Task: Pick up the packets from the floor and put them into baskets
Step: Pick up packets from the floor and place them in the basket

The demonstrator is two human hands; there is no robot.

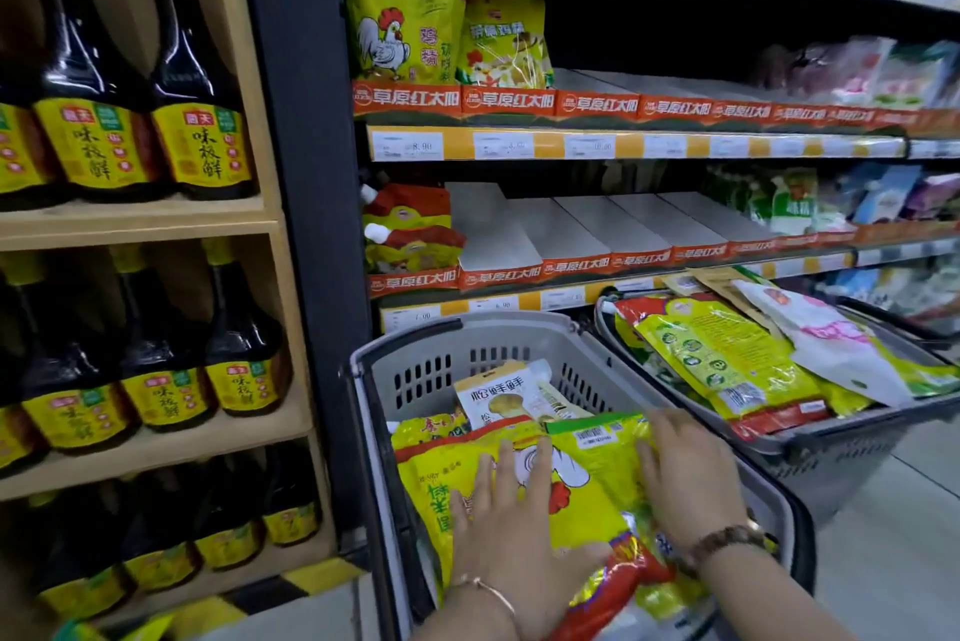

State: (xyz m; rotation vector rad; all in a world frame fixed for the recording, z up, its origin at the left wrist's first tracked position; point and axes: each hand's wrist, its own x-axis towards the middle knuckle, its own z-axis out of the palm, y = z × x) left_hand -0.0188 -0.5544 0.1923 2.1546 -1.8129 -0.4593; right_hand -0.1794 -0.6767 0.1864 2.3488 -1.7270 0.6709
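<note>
1. we are in a shop aisle, with pale floor [883, 567] at the right, a wooden rack of dark bottles [98, 120] at the left and black metal shelves [639, 146] ahead.
2. two grey baskets stand before the shelves. the near basket [415, 344] holds yellow packets [592, 505], and the far basket [821, 453] is heaped with more.
3. our left hand [511, 526] and right hand [685, 479] lie flat, fingers straight, pressing the top packet. neither hand grasps anything.
4. the bottles read "味极鲜", the red shelf strip [509, 99] reads "草原红太阳", and one price tag [408, 146] reads 8.90.
5. goods at the far right are blurred, and the frame cuts off the near basket's front.
</note>
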